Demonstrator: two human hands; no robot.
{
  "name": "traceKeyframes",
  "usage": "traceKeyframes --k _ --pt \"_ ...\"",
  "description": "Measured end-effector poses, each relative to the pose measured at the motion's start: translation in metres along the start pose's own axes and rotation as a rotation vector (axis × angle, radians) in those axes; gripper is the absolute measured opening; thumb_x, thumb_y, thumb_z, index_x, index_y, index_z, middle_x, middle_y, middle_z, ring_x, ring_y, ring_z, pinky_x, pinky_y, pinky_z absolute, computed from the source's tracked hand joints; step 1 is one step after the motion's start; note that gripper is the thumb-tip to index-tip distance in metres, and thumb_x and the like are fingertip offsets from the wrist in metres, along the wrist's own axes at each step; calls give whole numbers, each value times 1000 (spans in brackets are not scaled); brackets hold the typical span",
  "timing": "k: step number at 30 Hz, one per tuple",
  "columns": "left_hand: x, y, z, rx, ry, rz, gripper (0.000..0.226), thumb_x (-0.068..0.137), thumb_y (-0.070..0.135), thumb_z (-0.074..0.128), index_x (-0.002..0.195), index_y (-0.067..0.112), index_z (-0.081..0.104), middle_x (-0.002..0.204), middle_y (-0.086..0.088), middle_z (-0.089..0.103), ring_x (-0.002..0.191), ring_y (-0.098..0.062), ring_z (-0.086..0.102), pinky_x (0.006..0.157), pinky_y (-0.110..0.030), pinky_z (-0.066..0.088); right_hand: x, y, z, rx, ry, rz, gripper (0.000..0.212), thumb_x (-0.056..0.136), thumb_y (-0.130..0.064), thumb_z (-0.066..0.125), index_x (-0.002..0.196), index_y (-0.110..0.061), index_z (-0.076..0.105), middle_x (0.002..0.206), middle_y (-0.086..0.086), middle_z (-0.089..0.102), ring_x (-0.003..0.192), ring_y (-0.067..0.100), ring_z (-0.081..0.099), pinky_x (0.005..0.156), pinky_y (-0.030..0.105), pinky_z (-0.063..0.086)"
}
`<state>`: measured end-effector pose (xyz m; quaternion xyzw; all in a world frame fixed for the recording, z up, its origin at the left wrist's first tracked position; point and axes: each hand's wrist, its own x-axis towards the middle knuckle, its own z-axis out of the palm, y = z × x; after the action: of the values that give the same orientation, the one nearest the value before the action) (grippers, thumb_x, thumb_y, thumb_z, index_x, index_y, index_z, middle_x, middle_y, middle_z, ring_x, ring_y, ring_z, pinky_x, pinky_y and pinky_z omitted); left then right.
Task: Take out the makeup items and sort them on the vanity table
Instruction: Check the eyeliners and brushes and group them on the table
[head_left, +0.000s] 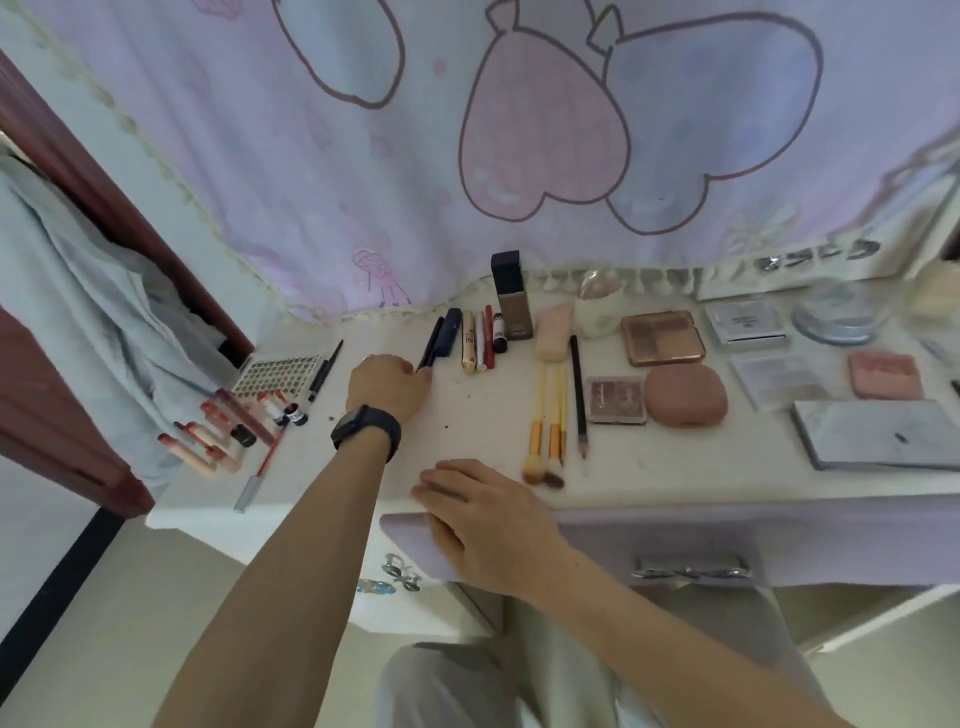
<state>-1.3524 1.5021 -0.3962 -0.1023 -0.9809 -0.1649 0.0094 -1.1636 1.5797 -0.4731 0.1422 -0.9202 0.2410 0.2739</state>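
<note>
My left hand (387, 387), with a black watch on the wrist, pinches the near end of a thin dark pencil (432, 343) that lies on the white vanity table (478, 415). Beside that pencil lie a dark mascara tube (448, 332), a gold tube (468, 340) and red and white pens (485, 335). My right hand (485, 525) rests flat with straight fingers on the table's front edge, over the lilac drawer front (410, 540). Lipsticks (234, 426) are grouped at the left. Brushes (548, 431) and a black pencil (577, 395) lie in the middle.
A foundation bottle (511, 296), a white cup (597, 306), eyeshadow palettes (662, 338), a pink compact (685, 395) and silver cases (883, 434) fill the right side. A sticker sheet (278, 374) lies at the left. A pink curtain (467, 156) hangs behind the table.
</note>
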Motion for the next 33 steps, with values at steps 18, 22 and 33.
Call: traceKeyframes --k 18,22,33 --pt "-30 -27 -18 -244 53 -143 18 92 26 61 101 19 75 98 -3 73 87 -23 64 74 -28 50 2 -4 -7 -29 -53 29 34 97 -34 52 125 -25 68 130 -10 66 125 10 55 92 24 54" --pt "-75 -36 -29 -569 95 -32 12 94 24 65 104 26 71 99 10 71 96 -9 65 84 -24 48 7 -11 -19 128 -68 166 35 96 -38 55 128 -28 67 127 -13 67 121 4 55 94 28 55" --pt "-185 -27 -46 -579 105 267 16 95 22 64 100 35 70 100 18 64 90 1 58 71 -10 43 28 -26 -106 893 159 790 27 99 -40 59 103 -15 67 77 4 73 54 14 54 55 26 49"
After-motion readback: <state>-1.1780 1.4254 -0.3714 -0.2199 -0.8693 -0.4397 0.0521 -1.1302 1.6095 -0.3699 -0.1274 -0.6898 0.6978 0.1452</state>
